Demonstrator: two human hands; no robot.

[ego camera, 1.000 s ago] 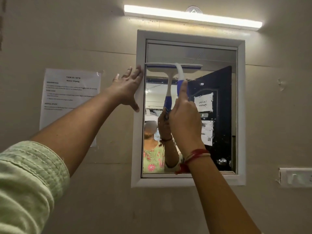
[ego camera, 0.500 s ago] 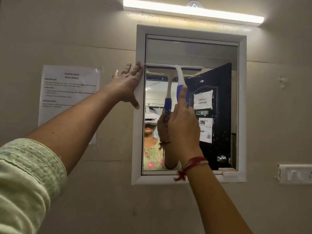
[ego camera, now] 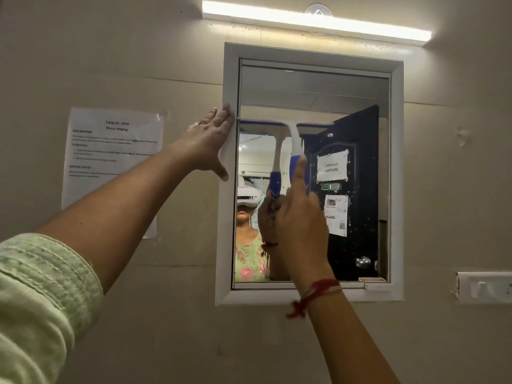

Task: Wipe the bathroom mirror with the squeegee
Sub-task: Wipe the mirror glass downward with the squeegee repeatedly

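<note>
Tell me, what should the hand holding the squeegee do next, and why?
Probably draw the squeegee straight down. Its blade lies across the upper mirror, the right hand grips the handle, and most glass lies below. The left hand rests flat on the frame.

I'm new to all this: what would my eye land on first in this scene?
The blue-and-white squeegee stands out, its blade level across the upper mirror, its handle gripped by the right hand. The left hand rests flat on the white frame at the mirror's left edge. A bright light bar glows above, and a printed sheet hangs on the wall to the left.
</note>
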